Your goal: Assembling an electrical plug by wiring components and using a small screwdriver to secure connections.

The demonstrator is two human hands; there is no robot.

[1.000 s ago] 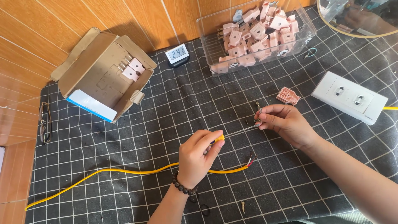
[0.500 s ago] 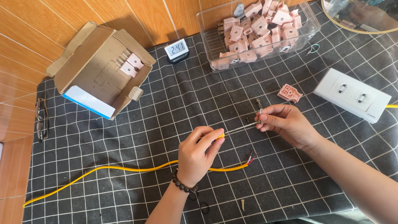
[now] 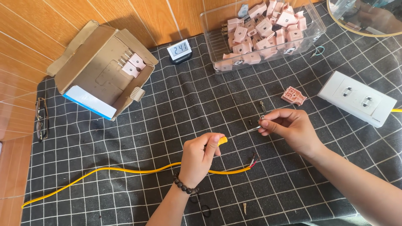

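Note:
My left hand [image 3: 200,155] is closed around the yellow handle of a small screwdriver [image 3: 234,134], whose thin metal shaft points right. My right hand [image 3: 289,127] pinches a tiny metal part at the shaft's tip. Both hands hover over a black checked mat [image 3: 138,146]. A yellow cable [image 3: 125,170] lies under my left wrist, its stripped red and black wires ending near the middle of the mat. A small pink plug part [image 3: 294,95] lies just above my right hand.
An open cardboard box [image 3: 100,69] with pink plugs sits at the back left. A clear plastic bin [image 3: 264,31] of several pink plugs stands at the back. A small digital clock [image 3: 179,51], a white double socket [image 3: 356,98], glasses [image 3: 41,119] and loose screws [image 3: 245,208] lie about.
My hands stay together on the screwdriver and small part, with only slight shifts. The view has tilted a little.

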